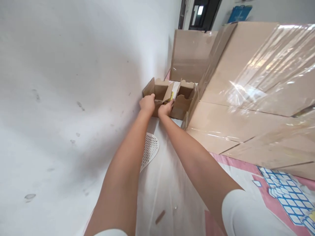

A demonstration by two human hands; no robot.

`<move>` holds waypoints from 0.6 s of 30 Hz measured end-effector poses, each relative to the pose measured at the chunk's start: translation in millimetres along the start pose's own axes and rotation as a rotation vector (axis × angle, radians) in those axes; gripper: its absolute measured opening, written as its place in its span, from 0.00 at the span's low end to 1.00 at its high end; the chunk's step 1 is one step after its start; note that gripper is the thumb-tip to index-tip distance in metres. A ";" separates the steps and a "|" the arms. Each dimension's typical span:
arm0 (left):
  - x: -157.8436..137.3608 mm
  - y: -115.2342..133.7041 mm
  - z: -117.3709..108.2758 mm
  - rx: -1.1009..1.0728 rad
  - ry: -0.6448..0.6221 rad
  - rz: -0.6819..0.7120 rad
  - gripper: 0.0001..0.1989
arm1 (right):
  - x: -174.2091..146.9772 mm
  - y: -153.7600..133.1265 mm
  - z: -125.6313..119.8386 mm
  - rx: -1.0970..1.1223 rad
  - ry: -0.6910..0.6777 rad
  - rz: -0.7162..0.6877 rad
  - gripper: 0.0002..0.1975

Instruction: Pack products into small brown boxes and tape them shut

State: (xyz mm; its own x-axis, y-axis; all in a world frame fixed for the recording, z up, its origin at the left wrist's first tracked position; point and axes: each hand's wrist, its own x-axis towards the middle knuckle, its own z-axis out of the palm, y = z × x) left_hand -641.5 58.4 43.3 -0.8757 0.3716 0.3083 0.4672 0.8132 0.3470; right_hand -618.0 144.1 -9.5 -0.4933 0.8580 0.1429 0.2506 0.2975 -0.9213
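Both arms reach forward to a small open-topped cardboard box [157, 108] beside the white wall. My left hand [147, 104] is closed on its near left edge. At the near right corner, my right hand [166, 108] is closed on the same box, with some fingers hidden behind the cardboard. A small yellow item [172, 95] shows by the right fingertips; what it is, and whether those fingers touch it, I cannot tell. Just to the right stands a second open cardboard box [180, 106], with a narrow gap between the two.
A large tape-wrapped carton [221, 119] fills the right side. Behind the small boxes stands an upright cardboard panel [189, 55]. The white wall [73, 98] runs along the left. A white perforated piece [150, 147] lies below my arms, and blue-edged white stickers [287, 193] lie at lower right.
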 end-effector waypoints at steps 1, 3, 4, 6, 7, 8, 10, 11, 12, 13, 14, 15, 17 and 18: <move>1.7 -0.9 -0.4 -0.002 -0.006 -0.005 0.13 | 3.2 -1.0 2.9 0.007 0.006 0.013 0.41; 4.1 -4.3 0.0 -0.006 -0.014 -0.002 0.13 | 7.2 0.0 6.7 0.017 0.002 0.025 0.40; 4.1 -6.5 0.7 -0.008 -0.016 0.006 0.13 | 7.9 1.9 7.2 0.025 -0.006 0.028 0.39; 0.0 -11.2 2.5 -0.013 -0.015 0.033 0.13 | 6.5 6.9 5.3 0.048 -0.026 0.027 0.37; -4.2 -13.2 2.9 -0.016 -0.014 0.052 0.13 | 4.5 9.2 3.0 0.062 -0.037 0.022 0.36; -9.8 -14.9 2.5 -0.021 -0.012 0.075 0.13 | 1.7 10.9 -0.1 0.078 -0.047 0.015 0.35; -24.2 -17.3 -2.4 -0.033 -0.002 0.123 0.14 | -6.9 11.6 -8.7 0.109 -0.059 -0.002 0.32; -32.9 -18.2 -7.5 -0.038 0.008 0.144 0.14 | -12.8 10.6 -14.2 0.122 -0.060 -0.009 0.31; -42.6 -18.9 -14.8 -0.042 0.022 0.160 0.15 | -20.0 8.9 -20.8 0.137 -0.062 -0.015 0.30; -53.7 -19.7 -24.6 -0.045 0.039 0.173 0.15 | -28.9 6.6 -28.7 0.156 -0.069 -0.024 0.29; -66.8 -20.7 -36.9 -0.047 0.059 0.183 0.15 | -39.8 4.1 -38.0 0.179 -0.083 -0.041 0.28; -82.2 -22.0 -51.6 -0.046 0.079 0.190 0.15 | -52.9 1.3 -48.9 0.211 -0.106 -0.066 0.28; -122.0 -24.9 -87.2 -0.040 0.126 0.195 0.17 | -86.7 -4.1 -76.0 0.307 -0.182 -0.147 0.27; -146.6 -26.1 -106.8 -0.034 0.151 0.192 0.17 | -107.0 -6.6 -92.3 0.367 -0.230 -0.198 0.27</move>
State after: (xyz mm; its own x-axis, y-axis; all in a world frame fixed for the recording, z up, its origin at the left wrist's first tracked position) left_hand -512.2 -65.1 83.6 -0.7438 0.4442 0.4994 0.6291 0.7177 0.2986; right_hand -490.0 88.9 14.6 -0.6838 0.6724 0.2834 -0.1575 0.2433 -0.9571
